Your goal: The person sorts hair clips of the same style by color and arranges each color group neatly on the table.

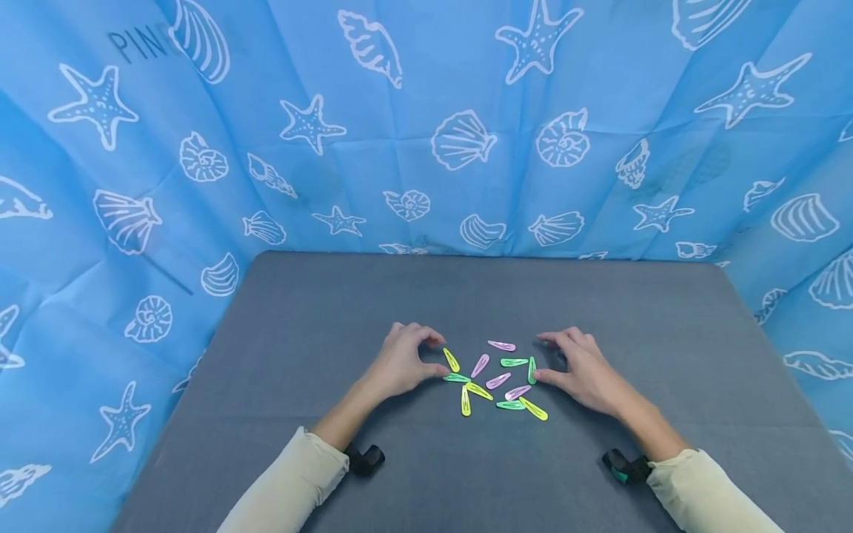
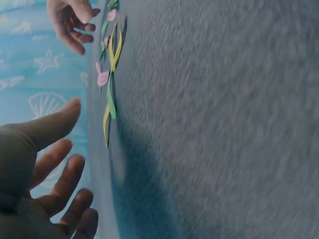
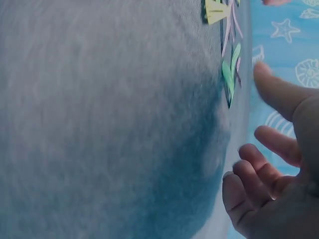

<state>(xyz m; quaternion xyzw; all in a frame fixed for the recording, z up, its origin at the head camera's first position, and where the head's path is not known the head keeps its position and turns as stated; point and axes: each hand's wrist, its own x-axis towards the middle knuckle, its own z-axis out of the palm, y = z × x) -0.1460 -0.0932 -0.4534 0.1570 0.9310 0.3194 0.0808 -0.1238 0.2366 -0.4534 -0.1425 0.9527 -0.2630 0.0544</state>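
Several snap hair clips in yellow, green and pink lie in a loose cluster on the grey table, some overlapping. My left hand hovers at the cluster's left side, thumb and fingers spread. Nearest it are a yellow clip and a green clip. On the opposite side my right hand is held with thumb apart from fingers, its thumb tip close to an upright-lying green clip. Between the hands are pink clips. Both wrist views show nothing held: left fingers, right fingers.
The grey cloth-covered table extends around the clips. A blue curtain with white shells and starfish hangs behind and along both sides. Black wrist devices are strapped under both wrists.
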